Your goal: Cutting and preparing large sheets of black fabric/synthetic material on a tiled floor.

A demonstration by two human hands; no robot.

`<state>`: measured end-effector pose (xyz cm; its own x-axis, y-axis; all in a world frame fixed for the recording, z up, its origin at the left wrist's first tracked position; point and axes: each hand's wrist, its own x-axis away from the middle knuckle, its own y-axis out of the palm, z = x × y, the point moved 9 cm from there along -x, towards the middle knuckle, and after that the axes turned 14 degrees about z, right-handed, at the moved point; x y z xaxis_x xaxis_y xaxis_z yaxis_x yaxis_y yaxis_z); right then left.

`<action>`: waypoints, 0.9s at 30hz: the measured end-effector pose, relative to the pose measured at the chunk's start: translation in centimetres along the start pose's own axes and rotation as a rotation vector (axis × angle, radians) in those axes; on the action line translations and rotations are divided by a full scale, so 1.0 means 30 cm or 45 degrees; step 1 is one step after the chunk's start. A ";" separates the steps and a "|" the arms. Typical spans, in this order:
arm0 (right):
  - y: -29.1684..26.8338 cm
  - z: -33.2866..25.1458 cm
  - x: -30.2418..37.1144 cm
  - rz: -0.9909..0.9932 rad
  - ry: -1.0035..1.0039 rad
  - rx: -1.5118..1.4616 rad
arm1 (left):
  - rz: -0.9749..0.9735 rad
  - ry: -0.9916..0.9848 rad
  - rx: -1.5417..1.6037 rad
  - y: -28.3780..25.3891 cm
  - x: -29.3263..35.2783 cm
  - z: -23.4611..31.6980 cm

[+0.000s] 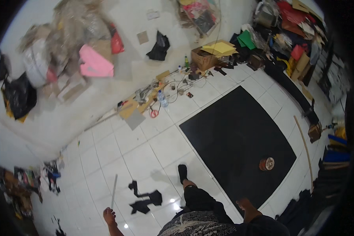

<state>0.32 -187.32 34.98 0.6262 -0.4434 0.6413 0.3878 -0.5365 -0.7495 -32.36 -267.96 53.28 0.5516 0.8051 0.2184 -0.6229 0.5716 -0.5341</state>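
Note:
My left hand (109, 215) is low in the left half of the head view, its fingers closed round the near end of a long, thin grey ruler (114, 190). The ruler points away from me over the white tiles. Just right of it lie black cut pieces (145, 200) of irregular shape on the floor. My right hand does not show. Bare skin of my right leg or foot (248, 210) appears at the edge of a large black sheet (236, 137) spread flat on the floor. A round reel-like object (266, 164) rests on this sheet.
Along the wall lie cables, cardboard pieces, red-handled scissors (153, 113) and a plastic bottle (163, 99). A cardboard box (203, 59) stands in the far corner. Piled materials (291, 39), a long black roll (291, 88) and a thin stick (305, 151) are at the right.

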 end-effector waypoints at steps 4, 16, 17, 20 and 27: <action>0.043 -0.325 -0.285 -0.278 0.138 0.001 | -0.522 -0.166 0.062 0.363 -0.134 -0.032; -1.275 -1.752 -0.970 0.455 -0.083 -1.041 | -1.154 0.446 -1.045 1.327 -0.275 0.405; -1.296 -1.839 -1.021 0.433 -0.104 -1.041 | -1.069 0.568 -1.023 1.381 -0.429 0.417; -1.149 -1.952 -1.127 0.238 -0.030 -0.769 | -0.888 0.896 -1.113 1.663 -0.736 0.680; -1.196 -2.312 -1.338 0.453 -0.126 -0.658 | -1.013 0.684 -0.917 2.581 -0.836 1.358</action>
<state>-85.63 -200.07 47.52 0.7260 -0.6028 0.3309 -0.2166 -0.6572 -0.7219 -117.03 -237.44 39.72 0.9087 0.0000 0.4174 0.3563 0.5208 -0.7758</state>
